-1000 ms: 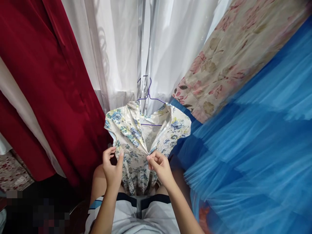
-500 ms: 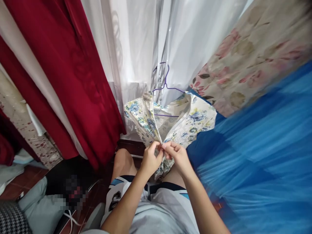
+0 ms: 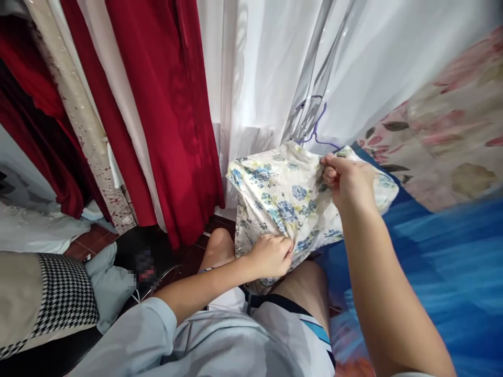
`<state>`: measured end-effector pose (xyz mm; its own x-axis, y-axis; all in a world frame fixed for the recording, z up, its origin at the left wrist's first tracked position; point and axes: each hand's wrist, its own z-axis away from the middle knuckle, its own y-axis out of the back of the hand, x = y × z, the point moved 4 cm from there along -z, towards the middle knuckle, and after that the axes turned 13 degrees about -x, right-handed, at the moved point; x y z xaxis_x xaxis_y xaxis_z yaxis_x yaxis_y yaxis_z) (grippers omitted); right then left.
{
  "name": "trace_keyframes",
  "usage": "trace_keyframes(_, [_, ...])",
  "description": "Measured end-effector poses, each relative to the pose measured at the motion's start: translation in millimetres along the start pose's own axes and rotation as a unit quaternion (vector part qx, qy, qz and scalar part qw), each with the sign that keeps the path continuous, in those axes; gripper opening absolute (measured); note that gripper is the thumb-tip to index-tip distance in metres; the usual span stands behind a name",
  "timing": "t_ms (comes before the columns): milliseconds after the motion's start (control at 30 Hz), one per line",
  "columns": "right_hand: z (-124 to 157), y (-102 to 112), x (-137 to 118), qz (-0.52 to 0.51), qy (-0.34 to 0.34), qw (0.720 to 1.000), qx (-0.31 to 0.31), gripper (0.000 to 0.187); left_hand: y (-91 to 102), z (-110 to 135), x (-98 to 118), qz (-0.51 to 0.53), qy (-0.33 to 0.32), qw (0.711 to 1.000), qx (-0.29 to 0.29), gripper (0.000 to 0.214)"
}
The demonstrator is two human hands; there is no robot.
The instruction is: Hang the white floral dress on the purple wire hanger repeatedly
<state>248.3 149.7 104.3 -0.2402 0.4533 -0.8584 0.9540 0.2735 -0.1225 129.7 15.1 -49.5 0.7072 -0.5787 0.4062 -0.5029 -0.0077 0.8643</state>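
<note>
Up from beside my other hand, my R grip (image 3: 351, 180) has gone to the neckline of the floral garment (image 3: 285, 207), nr. the purple hanger (image 3: 315, 131); ½ sec. ago both hands met low at the pt. of its V-opening, and now printed cloth spreads where that gap showed. R fingertips are pinched tog., clamped on the garment's top edge; exactly which bit (cloth or zip) I can't tell. L grip (image 3: 273, 255) is curled tight on the lower front, fingers bunched on the cloth. Garment is off-white w/ blue flowers & yellow-green leaves, on its hanger just in front of me, lower end hanging down btwn. my bare knees. Behind it: white drapes (image 3: 267, 68). To the L, long red fabric (image 3: 173, 131) hangs; to the R, cream cloth w/ pink flowers (image 3: 428, 152), and below that bright blue tulle (image 3: 440, 262), blurred. Bottom L, a houndstooth-trimmed item (image 3: 66, 293) sits next to pale grey cloth (image 3: 106, 272). My own clothes: pale grey top (image 3: 231, 340), white shorts w/ dark & blue trim.
</note>
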Motion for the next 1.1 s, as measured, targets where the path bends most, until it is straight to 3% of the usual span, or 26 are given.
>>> trace_keyframes(67, [7.3, -4.6, 5.3, 0.024, 0.012, 1.000, 0.007, 0.014, 8.1, -0.1, -8.3, 0.036, 0.000, 0.999, 0.000, 0.004])
trace_keyframes(133, [19.9, -8.7, 9.5, 0.039, 0.028, 0.999, 0.012, 0.011, 27.6, -4.8, -16.7, 0.094, -0.001, 0.995, 0.038, 0.010])
trace_keyframes(267, [38.3, -15.9, 3.4, 0.057, 0.033, 0.998, -0.001, 0.007, 89.6, -34.5, -22.4, 0.174, -0.034, 0.967, 0.182, 0.037])
trace_keyframes(367, [39.2, -18.7, -9.6, 0.071, 0.032, 0.997, -0.017, 0.008, 125.3, -70.3, -9.7, 0.168, -0.087, 0.962, 0.198, 0.042])
trace_keyframes(500, [36.7, -14.8, -15.5, 0.063, 0.037, 0.997, -0.020, 0.016, 136.0, -103.6, 5.4, 0.162, -0.119, 0.966, 0.163, 0.027])
trace_keyframes(633, [42.0, -9.6, -3.8, 0.070, 0.042, 0.997, -0.010, 0.018, 130.1, -107.8, -1.7, 0.155, -0.099, 0.961, 0.208, 0.020])
trace_keyframes(767, [37.2, -7.5, 14.2, 0.077, 0.046, 0.996, -0.006, 0.018, 135.6, -106.0, -5.0, 0.063, -0.059, 0.970, 0.229, 0.015])
trace_keyframes(867, [26.7, -2.2, 29.8, 0.082, 0.045, 0.996, 0.006, 0.016, 156.5, -104.6, 8.6, -0.022, -0.040, 0.962, 0.269, 0.025])
trace_keyframes(933, [25.2, 4.0, 42.8, 0.091, 0.029, 0.995, 0.018, 0.017, 174.3, -103.4, 15.8, -0.056, -0.045, 0.954, 0.293, 0.048])
trace_keyframes(1033, [38.6, 11.4, 62.5, 0.103, -0.013, 0.995, 0.007, 0.016, 199.2, -99.6, -3.4, -0.060, -0.010, 0.938, 0.341, 0.071])
trace_keyframes(1100, [54.5, 12.9, 70.4, 0.104, -0.031, 0.994, -0.007, 0.014, 208.2, -93.2, -39.7, -0.022, 0.027, 0.920, 0.390, 0.055])
